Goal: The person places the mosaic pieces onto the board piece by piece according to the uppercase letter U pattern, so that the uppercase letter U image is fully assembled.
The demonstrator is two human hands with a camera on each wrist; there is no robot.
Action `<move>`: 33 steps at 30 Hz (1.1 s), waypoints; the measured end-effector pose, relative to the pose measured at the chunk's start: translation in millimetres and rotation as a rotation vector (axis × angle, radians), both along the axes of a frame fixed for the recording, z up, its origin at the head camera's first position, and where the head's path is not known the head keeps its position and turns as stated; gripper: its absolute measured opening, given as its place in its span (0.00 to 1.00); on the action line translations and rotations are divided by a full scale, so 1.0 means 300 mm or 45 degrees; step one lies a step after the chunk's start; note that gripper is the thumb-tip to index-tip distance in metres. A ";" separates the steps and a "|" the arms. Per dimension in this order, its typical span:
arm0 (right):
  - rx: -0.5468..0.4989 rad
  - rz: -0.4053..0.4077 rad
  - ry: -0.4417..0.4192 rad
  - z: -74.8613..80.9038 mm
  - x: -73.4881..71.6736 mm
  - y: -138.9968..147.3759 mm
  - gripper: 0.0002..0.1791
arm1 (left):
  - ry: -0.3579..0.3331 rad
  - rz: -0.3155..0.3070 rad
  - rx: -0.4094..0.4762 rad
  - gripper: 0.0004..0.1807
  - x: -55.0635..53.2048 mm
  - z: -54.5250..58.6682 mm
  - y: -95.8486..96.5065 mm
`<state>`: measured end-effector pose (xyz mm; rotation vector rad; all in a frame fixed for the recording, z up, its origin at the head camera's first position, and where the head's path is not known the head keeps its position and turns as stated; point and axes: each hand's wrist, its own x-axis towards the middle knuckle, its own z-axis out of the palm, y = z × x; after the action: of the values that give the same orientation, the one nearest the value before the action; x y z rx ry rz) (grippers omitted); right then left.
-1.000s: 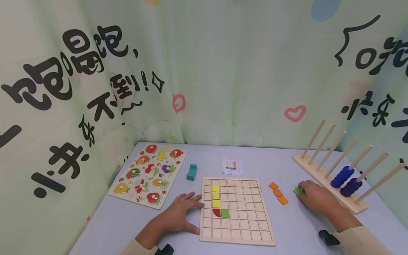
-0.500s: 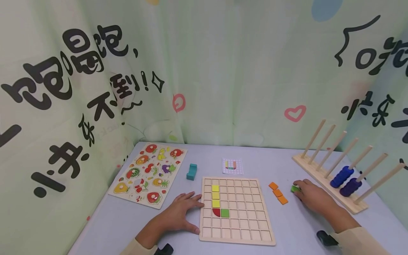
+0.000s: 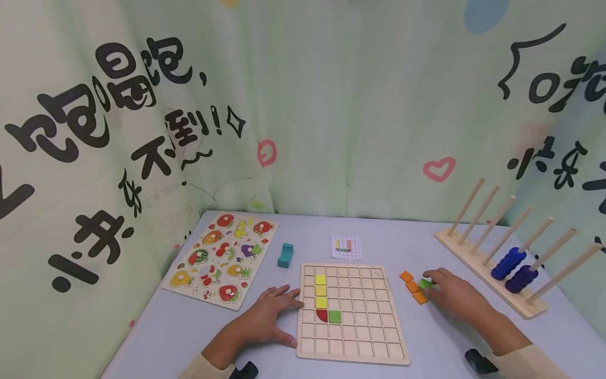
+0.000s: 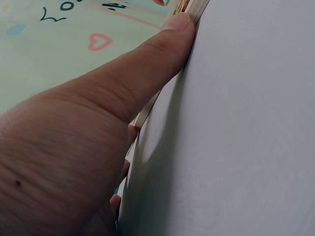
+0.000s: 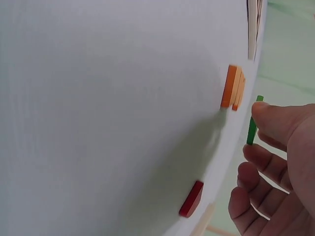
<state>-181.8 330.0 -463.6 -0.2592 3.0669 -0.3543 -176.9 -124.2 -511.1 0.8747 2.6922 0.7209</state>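
Observation:
My right hand (image 3: 456,296) pinches a thin green square tile (image 3: 425,284) between thumb and fingers, over the orange tiles (image 3: 412,287) right of the board. In the right wrist view the green tile (image 5: 252,129) is held edge-on, above the table. My left hand (image 3: 269,318) has its fingers spread, thumb and fingertips against the left edge of the wooden grid board (image 3: 352,355). On the grid lie a column of yellow tiles (image 3: 321,290), a red quarter-round tile (image 3: 322,316) and a second green tile (image 3: 334,317).
A red piece (image 5: 192,199) lies on the table below my right hand. Behind the board are a patterned card (image 3: 346,255) and a teal block (image 3: 285,256). A fruit puzzle board (image 3: 213,247) lies left; a pegged wooden stand (image 3: 461,250) with blue and purple rings stands right.
My right hand has moved left with the green tile, from near the pegged stand to over the orange tiles. My left hand has stayed at the board's edge.

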 end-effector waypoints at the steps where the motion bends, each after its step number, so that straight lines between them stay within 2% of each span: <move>1: -0.004 0.010 0.006 0.001 0.003 -0.007 0.20 | -0.002 0.002 0.000 0.45 0.001 0.000 0.000; 8: -0.017 0.076 0.027 -0.005 0.019 -0.042 0.18 | -0.010 0.009 -0.009 0.45 0.000 0.001 0.001; 15: -0.025 0.188 0.156 -0.015 0.037 -0.076 0.16 | -0.010 0.011 -0.008 0.46 -0.003 -0.003 0.000; 24: -0.050 0.264 0.200 -0.011 0.055 -0.137 0.16 | -0.008 0.003 -0.002 0.46 0.002 -0.004 0.000; 33: -0.071 0.301 0.101 0.011 0.070 -0.207 0.19 | -0.004 -0.020 0.007 0.46 0.004 0.014 -0.002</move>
<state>-161.0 267.8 -460.4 -0.6454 3.0585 -0.4263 -175.7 -124.7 -506.8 0.8937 2.6788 0.7260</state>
